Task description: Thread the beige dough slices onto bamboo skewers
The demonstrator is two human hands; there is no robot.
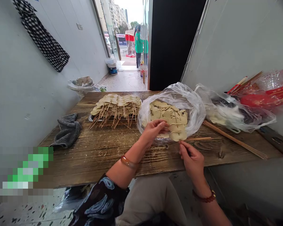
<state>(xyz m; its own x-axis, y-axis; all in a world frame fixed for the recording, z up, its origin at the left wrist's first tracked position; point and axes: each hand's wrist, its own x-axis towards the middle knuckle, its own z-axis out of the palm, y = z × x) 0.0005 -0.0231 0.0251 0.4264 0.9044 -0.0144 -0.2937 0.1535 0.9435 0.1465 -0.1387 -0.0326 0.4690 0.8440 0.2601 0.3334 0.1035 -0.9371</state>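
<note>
Both hands (174,144) touch bagged slices (169,121).

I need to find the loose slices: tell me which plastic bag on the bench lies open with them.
The clear bag under the left hand, mouth open on pale slices; the bag to its right holds other things.

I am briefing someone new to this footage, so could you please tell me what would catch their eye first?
At the middle of the rough wooden table, a clear plastic bag of pale flat slices stands open, the left hand reaching into it. The right hand pinches a thin bamboo skewer beside it. Behind, left, a metal tray of skewered slices is piled high.
</note>
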